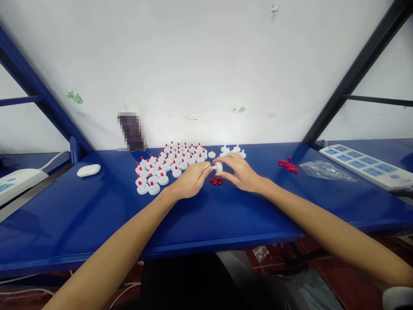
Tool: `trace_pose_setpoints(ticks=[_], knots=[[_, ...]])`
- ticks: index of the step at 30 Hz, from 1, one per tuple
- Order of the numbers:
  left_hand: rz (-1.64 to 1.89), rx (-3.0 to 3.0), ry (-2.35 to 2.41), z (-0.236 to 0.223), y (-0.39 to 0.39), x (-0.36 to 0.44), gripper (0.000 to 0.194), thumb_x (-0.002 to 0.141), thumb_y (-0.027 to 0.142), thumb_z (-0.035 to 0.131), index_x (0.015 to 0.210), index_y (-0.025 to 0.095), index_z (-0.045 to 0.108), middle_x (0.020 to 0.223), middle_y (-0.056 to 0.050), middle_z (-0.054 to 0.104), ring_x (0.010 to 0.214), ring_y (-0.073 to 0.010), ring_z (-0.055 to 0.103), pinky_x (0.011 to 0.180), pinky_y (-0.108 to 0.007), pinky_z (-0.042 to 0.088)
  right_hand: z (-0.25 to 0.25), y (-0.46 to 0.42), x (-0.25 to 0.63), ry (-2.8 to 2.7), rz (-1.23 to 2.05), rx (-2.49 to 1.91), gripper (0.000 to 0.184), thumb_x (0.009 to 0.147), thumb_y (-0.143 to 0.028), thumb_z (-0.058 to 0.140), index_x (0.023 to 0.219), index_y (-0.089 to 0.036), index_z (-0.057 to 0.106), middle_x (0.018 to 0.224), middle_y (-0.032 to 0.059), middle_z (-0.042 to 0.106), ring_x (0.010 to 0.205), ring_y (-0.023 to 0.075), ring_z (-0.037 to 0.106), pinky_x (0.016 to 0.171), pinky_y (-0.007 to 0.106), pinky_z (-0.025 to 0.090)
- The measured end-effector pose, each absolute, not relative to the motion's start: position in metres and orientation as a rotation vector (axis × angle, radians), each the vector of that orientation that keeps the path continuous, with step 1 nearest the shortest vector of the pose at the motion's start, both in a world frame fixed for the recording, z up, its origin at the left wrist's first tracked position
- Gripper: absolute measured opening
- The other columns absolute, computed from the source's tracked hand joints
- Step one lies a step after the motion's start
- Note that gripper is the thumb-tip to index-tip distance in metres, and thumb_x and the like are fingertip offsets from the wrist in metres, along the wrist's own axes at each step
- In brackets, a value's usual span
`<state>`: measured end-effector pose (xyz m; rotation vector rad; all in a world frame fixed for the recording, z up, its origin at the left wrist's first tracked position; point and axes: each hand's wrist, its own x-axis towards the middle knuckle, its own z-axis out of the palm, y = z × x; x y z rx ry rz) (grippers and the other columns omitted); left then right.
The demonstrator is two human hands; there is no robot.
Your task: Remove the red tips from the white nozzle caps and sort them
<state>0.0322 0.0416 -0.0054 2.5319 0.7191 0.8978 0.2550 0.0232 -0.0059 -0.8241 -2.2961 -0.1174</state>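
My right hand [238, 172] grips a white bottle cap [219, 167] by its wide base, its nozzle turned to the left. My left hand [193, 178] is closed in a pinch at the nozzle's end; its fingers hide what is between them. Just below the hands lies a small pile of red tips [216, 181] on the blue table [206, 224]. To the left stand many white caps with red tips [166, 164] in a close group. Behind my right hand are several white caps with bare nozzles [236, 149].
A second heap of red tips [288, 165] lies at right, beside a clear plastic bag [327, 170]. A power strip [368, 165] is at the far right, another power strip [19, 183] at the far left. A white case [88, 170] lies at left. A blurred dark object [132, 131] leans against the wall.
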Motion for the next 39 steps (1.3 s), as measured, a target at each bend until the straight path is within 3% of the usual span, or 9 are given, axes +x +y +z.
trace_pose_setpoints(ticks=[6,11,13,19,23,26,29,34,39], knots=[[1.013,2.651,0.675,-0.008,0.041,0.033,0.031,0.103,0.028,0.031,0.075,0.019,0.04,0.074,-0.001,0.049,0.067,-0.0144,0.043,0.066,-0.029,0.036,0.0,0.018,0.249,-2.205,0.271,-0.934,0.039,0.095,-0.052,0.054,0.115,-0.02,0.062,0.101,0.0081,0.068,0.092,0.0225,0.059,0.085,0.038,0.044],[0.968,2.806,0.66,-0.011,0.041,0.032,0.03,0.103,0.026,0.029,0.077,0.019,0.042,0.079,-0.004,0.051,0.069,-0.0161,0.044,0.066,-0.03,0.036,0.001,0.022,0.245,-2.067,0.991,-0.814,0.042,0.096,-0.055,0.048,0.089,-0.017,0.064,0.075,0.0029,0.067,0.076,0.018,0.062,0.078,0.033,0.047],[0.939,2.856,0.678,-0.01,0.041,0.031,0.031,0.103,0.028,0.028,0.078,0.019,0.044,0.08,-0.005,0.051,0.07,-0.0166,0.045,0.067,-0.031,0.037,0.001,0.025,0.245,-2.02,1.102,-0.791,0.045,0.096,-0.056,0.047,0.081,-0.017,0.063,0.067,0.0023,0.066,0.07,0.0171,0.061,0.075,0.032,0.047],[0.813,2.877,0.871,-0.01,0.042,0.03,0.029,0.104,0.035,0.031,0.09,0.018,0.051,0.09,-0.005,0.054,0.076,-0.0174,0.05,0.071,-0.031,0.039,-0.004,0.024,0.245,-2.003,0.786,-0.937,0.035,0.087,-0.051,0.064,0.1,-0.018,0.062,0.077,0.0008,0.067,0.07,0.0163,0.059,0.068,0.029,0.044],[0.798,2.836,0.836,-0.014,0.043,0.03,0.029,0.104,0.032,0.027,0.093,0.018,0.05,0.093,-0.006,0.055,0.081,-0.0184,0.051,0.077,-0.033,0.042,-0.008,0.021,0.244,-2.111,0.62,-0.951,0.033,0.09,-0.048,0.062,0.107,-0.02,0.059,0.083,0.0011,0.066,0.074,0.0163,0.057,0.069,0.029,0.043],[0.83,2.807,0.806,-0.015,0.042,0.031,0.031,0.105,0.032,0.025,0.092,0.018,0.049,0.093,-0.006,0.055,0.082,-0.018,0.052,0.078,-0.032,0.042,-0.007,0.022,0.245,-2.169,0.534,-0.96,0.031,0.096,-0.049,0.049,0.098,-0.019,0.058,0.08,0.0013,0.062,0.075,0.0165,0.054,0.072,0.03,0.042],[0.839,2.821,0.793,-0.014,0.039,0.033,0.03,0.105,0.033,0.026,0.091,0.018,0.048,0.09,-0.005,0.056,0.079,-0.0176,0.052,0.075,-0.031,0.04,-0.006,0.022,0.245,-2.23,0.45,-0.966,0.043,0.101,-0.053,0.035,0.081,-0.02,0.055,0.075,0.0013,0.056,0.074,0.017,0.05,0.075,0.032,0.039],[0.887,2.846,0.776,-0.012,0.035,0.036,0.028,0.104,0.033,0.027,0.089,0.019,0.047,0.083,-0.004,0.057,0.072,-0.0174,0.05,0.069,-0.031,0.038,-0.009,0.023,0.245,-2.152,0.691,-0.929,0.054,0.101,-0.06,0.024,0.073,-0.02,0.049,0.069,-0.0003,0.05,0.068,0.0156,0.048,0.071,0.031,0.04],[0.91,2.884,0.718,-0.011,0.035,0.037,0.034,0.104,0.033,0.028,0.077,0.019,0.043,0.077,-0.004,0.053,0.069,-0.0166,0.046,0.067,-0.031,0.035,-0.008,0.023,0.245,-2.098,0.912,-0.916,0.054,0.096,-0.065,0.035,0.069,-0.02,0.048,0.066,-0.0016,0.046,0.064,0.0138,0.042,0.065,0.03,0.038]])
